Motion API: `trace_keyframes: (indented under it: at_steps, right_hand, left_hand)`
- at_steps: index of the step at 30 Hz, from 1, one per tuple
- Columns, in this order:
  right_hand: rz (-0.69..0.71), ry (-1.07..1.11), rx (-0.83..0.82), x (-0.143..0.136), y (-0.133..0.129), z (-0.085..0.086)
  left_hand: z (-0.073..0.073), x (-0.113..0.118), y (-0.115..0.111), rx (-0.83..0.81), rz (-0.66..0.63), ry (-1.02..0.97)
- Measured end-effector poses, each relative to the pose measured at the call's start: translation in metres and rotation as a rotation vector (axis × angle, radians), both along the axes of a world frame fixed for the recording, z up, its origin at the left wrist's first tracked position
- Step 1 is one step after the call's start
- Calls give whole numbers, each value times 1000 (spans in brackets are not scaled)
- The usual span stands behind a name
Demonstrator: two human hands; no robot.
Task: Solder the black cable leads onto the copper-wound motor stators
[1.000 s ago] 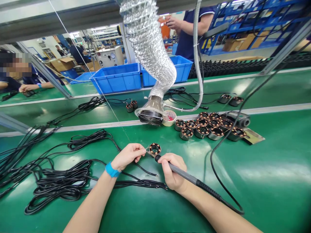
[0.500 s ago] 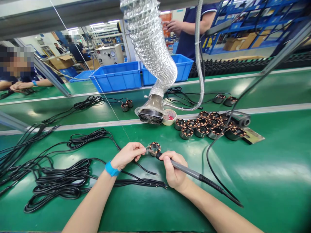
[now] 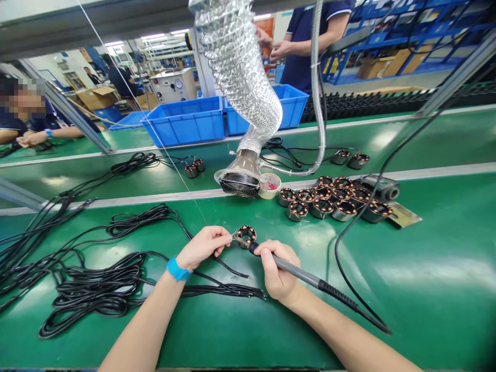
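A motor stator (image 3: 247, 234) with copper windings rests on the green bench, its thin wire ends pointing left. My left hand (image 3: 211, 245), a blue band round its wrist, is closed in a pinch at these wire ends. My right hand (image 3: 279, 268) grips the grey handle of a soldering iron (image 3: 298, 270) like a pen. The iron's tip lies at the stator's left side, close to my left fingertips. Whether the tip touches the wires is too small to tell. Behind the stator hangs a fume extractor nozzle (image 3: 239, 178).
Black cable coils (image 3: 96, 284) cover the left side. Several stators (image 3: 321, 199) stand at the back right beside a metal holder (image 3: 382, 187). A tape roll (image 3: 269, 186) sits by the nozzle. Blue bins (image 3: 186, 121) stand beyond. The iron's cord (image 3: 341, 253) curves right. Other people are behind.
The two pairs of stators on the belt behind have shifted left. The iron's tip has moved slightly, and its cord has swung a little right. My hands have barely moved.
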State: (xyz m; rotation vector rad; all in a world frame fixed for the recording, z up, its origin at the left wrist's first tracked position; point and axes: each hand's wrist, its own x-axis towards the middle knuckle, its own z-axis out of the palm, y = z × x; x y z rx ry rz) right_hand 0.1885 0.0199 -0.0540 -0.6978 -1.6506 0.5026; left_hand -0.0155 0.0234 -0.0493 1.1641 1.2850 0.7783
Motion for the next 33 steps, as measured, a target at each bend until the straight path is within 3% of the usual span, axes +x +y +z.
trace_keyframes:
  at_steps: [7,12,21,33]
  right_hand:
    - [12,8,6,0,-1,2]
    - [94,25,33,0,-1,-3]
    - [184,-250,63,-4,8,-24]
    - [183,-267,42,-5,10,-24]
  left_hand:
    - [1,0,1,-2,1,6]
    - [-1,-2,0,10,-7,5]
    - [0,-2,0,7,7,20]
    - [5,-1,-1,-5,43,15]
